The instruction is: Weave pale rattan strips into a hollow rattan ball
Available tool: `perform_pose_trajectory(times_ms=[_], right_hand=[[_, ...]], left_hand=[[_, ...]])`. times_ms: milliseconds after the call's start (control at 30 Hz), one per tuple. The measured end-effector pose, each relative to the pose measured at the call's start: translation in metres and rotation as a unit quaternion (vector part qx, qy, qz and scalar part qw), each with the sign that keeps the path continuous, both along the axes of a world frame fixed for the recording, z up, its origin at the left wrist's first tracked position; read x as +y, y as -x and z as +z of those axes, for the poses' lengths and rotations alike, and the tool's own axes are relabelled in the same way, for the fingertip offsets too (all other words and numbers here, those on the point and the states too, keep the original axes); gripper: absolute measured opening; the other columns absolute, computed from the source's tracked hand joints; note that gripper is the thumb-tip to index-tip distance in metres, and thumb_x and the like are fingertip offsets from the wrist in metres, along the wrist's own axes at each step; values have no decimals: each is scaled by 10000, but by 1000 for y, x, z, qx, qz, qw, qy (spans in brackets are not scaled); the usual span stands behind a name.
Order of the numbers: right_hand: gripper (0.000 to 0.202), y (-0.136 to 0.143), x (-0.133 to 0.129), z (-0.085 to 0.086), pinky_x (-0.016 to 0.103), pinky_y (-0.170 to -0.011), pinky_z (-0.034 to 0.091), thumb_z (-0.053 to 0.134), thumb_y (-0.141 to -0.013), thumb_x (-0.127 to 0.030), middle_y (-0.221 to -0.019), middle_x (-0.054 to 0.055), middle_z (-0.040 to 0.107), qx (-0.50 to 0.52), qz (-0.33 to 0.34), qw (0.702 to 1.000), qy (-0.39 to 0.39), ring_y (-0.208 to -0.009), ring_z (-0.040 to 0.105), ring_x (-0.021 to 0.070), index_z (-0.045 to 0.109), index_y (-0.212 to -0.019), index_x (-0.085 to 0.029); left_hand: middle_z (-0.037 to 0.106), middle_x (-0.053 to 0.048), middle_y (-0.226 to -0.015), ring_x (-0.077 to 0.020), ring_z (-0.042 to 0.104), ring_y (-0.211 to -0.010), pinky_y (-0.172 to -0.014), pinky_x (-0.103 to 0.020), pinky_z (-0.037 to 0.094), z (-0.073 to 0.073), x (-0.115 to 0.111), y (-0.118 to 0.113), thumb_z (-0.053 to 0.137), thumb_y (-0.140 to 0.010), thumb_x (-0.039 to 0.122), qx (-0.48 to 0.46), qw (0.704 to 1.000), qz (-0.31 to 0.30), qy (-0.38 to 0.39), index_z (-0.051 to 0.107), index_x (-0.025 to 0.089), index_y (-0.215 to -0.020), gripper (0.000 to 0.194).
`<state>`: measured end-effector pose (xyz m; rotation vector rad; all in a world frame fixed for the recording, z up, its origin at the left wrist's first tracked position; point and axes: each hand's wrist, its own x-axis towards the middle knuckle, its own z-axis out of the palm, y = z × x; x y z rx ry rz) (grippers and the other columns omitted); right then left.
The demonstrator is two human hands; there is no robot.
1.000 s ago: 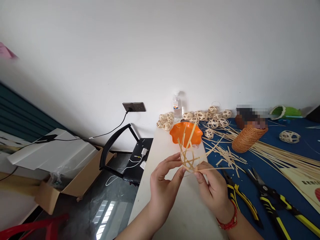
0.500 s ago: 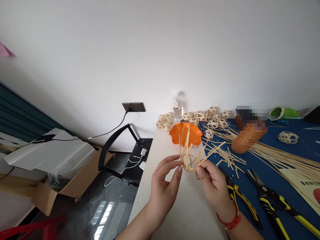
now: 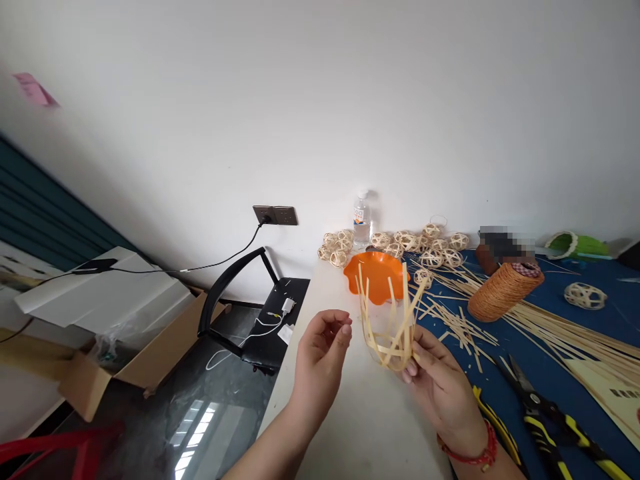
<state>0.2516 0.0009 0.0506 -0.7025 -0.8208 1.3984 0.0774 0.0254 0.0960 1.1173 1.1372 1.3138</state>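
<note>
A half-open woven piece of pale flat strips (image 3: 393, 350) is in the middle, its loose strip ends pointing up. My right hand (image 3: 437, 380), with a red bracelet at the wrist, grips the lower right side of it between thumb and fingers. To the left of the weave, and apart from it, is my left hand (image 3: 324, 350). Its fingers are curled, with thumb and fingertips close together; whether something small is between them cannot be made out. Behind the weave lies a wavy-edged orange dish (image 3: 377, 267).
Woven balls (image 3: 407, 241) and a bottle (image 3: 362, 220) stand along the wall. Loose strips (image 3: 465, 330), a wound orange roll (image 3: 505, 291), shears (image 3: 535, 402) and yellow-handled pliers (image 3: 497, 423) lie on the blue mat. A black chair (image 3: 275, 327) is on the left.
My left hand has come away from the weave, and its fingers have drawn together. The weave, still held in my right hand, has turned and shifted slightly right. The whole view has shifted slightly.
</note>
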Motion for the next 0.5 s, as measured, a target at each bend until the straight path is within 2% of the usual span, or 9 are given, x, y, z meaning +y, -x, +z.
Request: perform_pose_trajectory(times_ms=[133,233,367,500], right_hand=[[316,-1,1,8,239,-432,239,634,-853,-376,-547,-80,275,106,77,991,29,-439,215,93,420,-667,-236],[361,-3,1,9,226,-407,192,625,-839,-316,-549,-99,197,157,98,981,59,-415,116,76,335,-640,-237],[356,-3,0,5,208,-390,150,640,-820,-281,-554,-107,176,198,117,970,80,-415,65,69,334,-643,-235],[306,-3,-3,1,194,-372,158,657,-818,-271,-549,-111,212,218,124,965,82,-423,63,66,398,-661,-232]], left_hand=[[679,-49,-927,-107,563,-675,-618,-237,467,0,1,-3,786,-812,347,-131,986,-77,75,706,177,-969,245],[709,-73,-929,-92,576,-632,-586,-229,452,-2,0,-7,817,-789,340,-209,963,-130,107,737,161,-979,274],[736,-69,-874,-75,579,-566,-533,-214,435,-1,-2,-12,865,-738,318,-264,945,-158,109,774,163,-915,252],[739,-56,-801,-72,588,-526,-482,-195,427,6,-4,-17,895,-693,314,-289,937,-160,118,771,155,-840,250]])
